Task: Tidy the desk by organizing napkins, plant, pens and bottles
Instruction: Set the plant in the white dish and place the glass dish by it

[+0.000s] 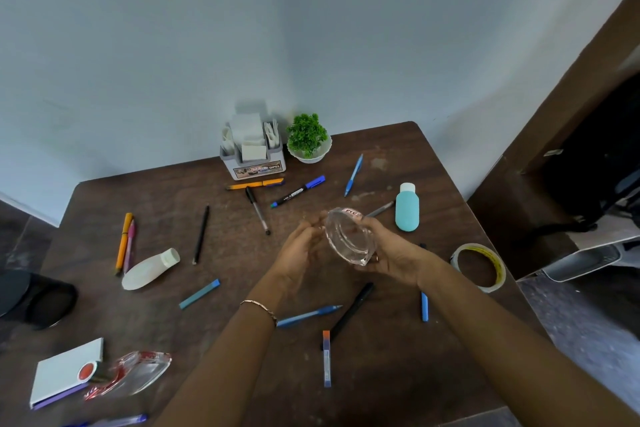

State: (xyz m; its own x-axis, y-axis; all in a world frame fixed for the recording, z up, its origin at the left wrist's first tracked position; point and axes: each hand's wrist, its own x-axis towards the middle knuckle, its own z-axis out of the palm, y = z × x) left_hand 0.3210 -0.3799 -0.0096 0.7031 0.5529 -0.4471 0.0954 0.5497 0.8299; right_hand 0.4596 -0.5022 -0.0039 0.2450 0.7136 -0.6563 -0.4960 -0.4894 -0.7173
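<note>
My right hand [388, 253] grips a clear glass cup [349, 236], tilted on its side above the middle of the brown desk [156, 198]. Just left of the glass is my left hand [301, 253], fingers loosely curved and holding nothing. A grey napkin holder [252, 149] full of white napkins stands at the back edge, with a small green plant [307, 137] in a white bowl beside it. A teal bottle [407, 208] lies to the right and a white bottle [150, 269] lies to the left. Several pens and markers are scattered over the desk, such as a blue marker [298, 191].
A tape roll [479, 267] lies near the right edge. A white notebook [65, 373] and a second clear glass bottle with a red cap [128, 374] lie at the front left. A dark object [38, 298] sits off the left edge. A wall stands behind the desk.
</note>
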